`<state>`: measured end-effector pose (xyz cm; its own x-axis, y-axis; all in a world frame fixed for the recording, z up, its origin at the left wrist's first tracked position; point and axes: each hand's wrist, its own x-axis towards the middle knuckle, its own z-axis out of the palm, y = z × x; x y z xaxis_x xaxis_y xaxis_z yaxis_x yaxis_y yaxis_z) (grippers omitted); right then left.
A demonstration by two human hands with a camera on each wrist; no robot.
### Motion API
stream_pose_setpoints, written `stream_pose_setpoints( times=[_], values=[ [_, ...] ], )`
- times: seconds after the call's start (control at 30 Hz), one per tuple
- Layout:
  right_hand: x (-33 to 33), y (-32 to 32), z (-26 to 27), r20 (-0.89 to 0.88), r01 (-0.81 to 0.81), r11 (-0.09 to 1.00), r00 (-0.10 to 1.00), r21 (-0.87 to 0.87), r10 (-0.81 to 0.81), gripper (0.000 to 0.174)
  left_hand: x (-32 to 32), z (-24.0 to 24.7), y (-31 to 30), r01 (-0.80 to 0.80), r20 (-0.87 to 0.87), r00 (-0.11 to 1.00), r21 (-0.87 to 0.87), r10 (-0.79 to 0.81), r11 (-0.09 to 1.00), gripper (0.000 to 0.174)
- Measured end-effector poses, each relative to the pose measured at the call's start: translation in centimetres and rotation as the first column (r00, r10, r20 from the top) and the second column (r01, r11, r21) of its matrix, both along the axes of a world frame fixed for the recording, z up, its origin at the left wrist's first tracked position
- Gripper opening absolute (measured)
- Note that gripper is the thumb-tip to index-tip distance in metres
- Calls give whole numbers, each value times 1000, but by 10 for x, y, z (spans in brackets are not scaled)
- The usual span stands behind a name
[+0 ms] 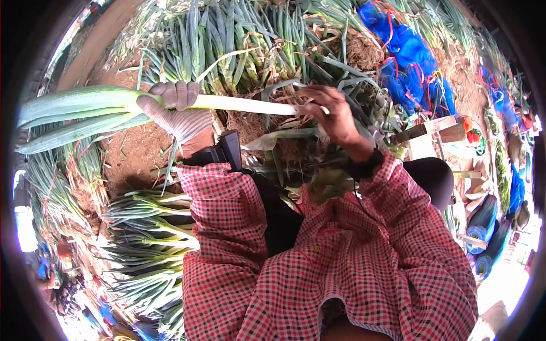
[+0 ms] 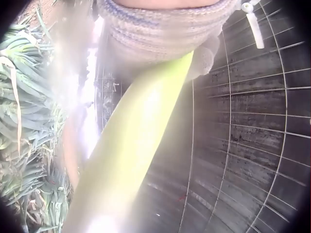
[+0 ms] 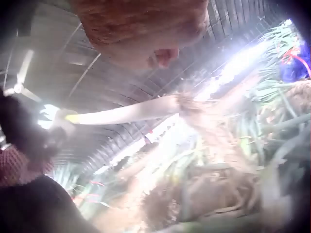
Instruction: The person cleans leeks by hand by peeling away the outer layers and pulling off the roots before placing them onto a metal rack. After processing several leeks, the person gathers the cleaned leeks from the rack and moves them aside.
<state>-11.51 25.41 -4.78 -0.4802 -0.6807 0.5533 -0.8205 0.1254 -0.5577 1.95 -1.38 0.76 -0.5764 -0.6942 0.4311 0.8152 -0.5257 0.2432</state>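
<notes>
A long leek (image 1: 244, 104) lies crosswise before me in the head view, its green leaves to the left and its white root end to the right. My left hand (image 1: 181, 113), in a knitted glove, grips it where green turns to white. The same leek (image 2: 141, 111) runs down from the glove (image 2: 165, 36) in the left wrist view. My bare right hand (image 1: 333, 113) is beside the root end, fingers pointing toward it. In the right wrist view a gap shows between this hand (image 3: 146, 29) and the leek's root end (image 3: 180, 104).
Piled leeks (image 1: 227, 45) with roots and loose leaves lie ahead on the soil. More leeks (image 1: 153, 227) are laid at the lower left. Blue net sacks (image 1: 412, 57) with red ties stand at the upper right, near a wooden frame (image 1: 426, 131).
</notes>
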Motion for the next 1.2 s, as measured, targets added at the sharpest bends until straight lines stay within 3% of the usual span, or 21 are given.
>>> stream_pose_setpoints(
  times=[0.03, 0.07, 0.2, 0.3, 0.33, 0.43, 0.63, 0.73, 0.83, 0.93, 1.03, 1.07, 1.2],
  values=[
    [3, -6, -4, 163, -83, 996, 983, 10, 81, 28, -1, 0, 0, 41, -31, 999, -22, -42, 999, 38],
    [3, -7, -5, 466, -207, 978, 867, 16, 176, 25, -1, -1, 1, 79, -68, 995, -8, -80, 997, 42],
    [-1, -3, -4, 641, -405, 914, 699, -12, 318, 24, 3, 1, 1, 221, -125, 966, -44, -225, 974, 41],
    [-3, 2, -3, 802, -444, 895, 549, 40, 237, 29, 0, 6, 10, 237, -112, 963, -71, -244, 969, 40],
    [-2, 3, -6, 846, -444, 896, 470, -20, 252, 30, 0, 7, 13, 239, -100, 964, -91, -247, 967, 37],
    [2, 1, -15, 862, -398, 916, 449, -42, 234, 30, -3, 7, 14, 246, -85, 962, -142, -259, 959, 34],
    [14, 0, -13, 833, -313, 950, 529, 16, 160, 27, -4, 7, 16, 247, -54, 964, -178, -260, 953, 33],
    [16, 0, -14, 887, -276, 961, 445, 6, 122, 27, -5, 4, 14, 232, -53, 968, -168, -244, 958, 34],
    [20, 0, -15, 693, -234, 971, 708, 45, 138, 23, -3, 6, 13, 231, -44, 971, -95, -236, 968, 35],
    [28, 0, -10, 612, -121, 982, 791, 146, 6, 18, -6, 2, 8, 225, -41, 973, -78, -229, 971, 37],
    [34, -1, -17, 320, 31, 988, 944, 153, -79, 20, -7, -3, 11, 159, 9, 987, 8, -159, 987, 39],
    [35, -1, -19, 225, 79, 992, 969, 101, -100, 22, -10, -4, 11, 194, -46, 979, -75, -197, 978, 37],
    [35, -6, -26, 119, 272, 943, 947, 193, -298, 24, -16, -7, 21, 267, -81, 959, -67, -272, 961, 40]
  ],
)
